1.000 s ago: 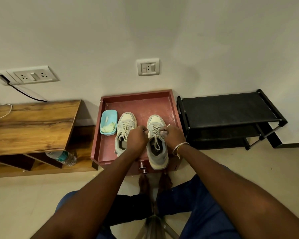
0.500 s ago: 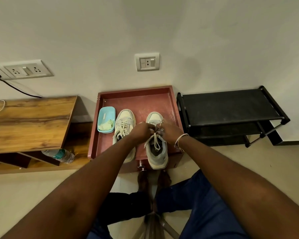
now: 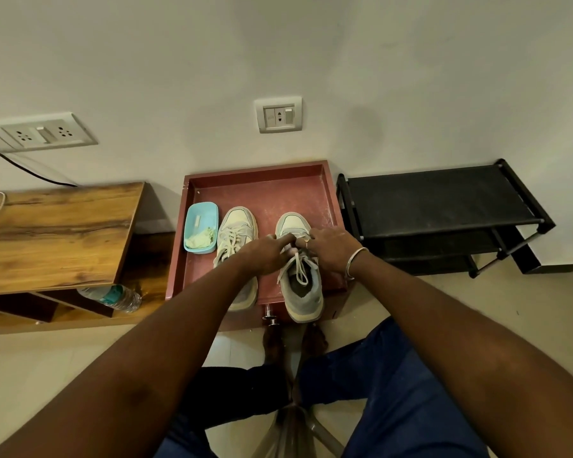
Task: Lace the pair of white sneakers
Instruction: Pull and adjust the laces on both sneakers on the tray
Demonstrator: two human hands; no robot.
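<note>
The sneaker I am lacing sits mid-frame on the red tray, the other sneaker just left of it. My left hand and right hand both pinch the lace above the tongue. I should pull both ends the same and gently, so the shoe does not slide.

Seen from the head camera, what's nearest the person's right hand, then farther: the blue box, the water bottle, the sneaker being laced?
1. Sneaker being laced: directly under the right hand, touching it.
2. Blue box: left part of the red tray.
3. Water bottle: far left, below the wooden tabletop.
</note>
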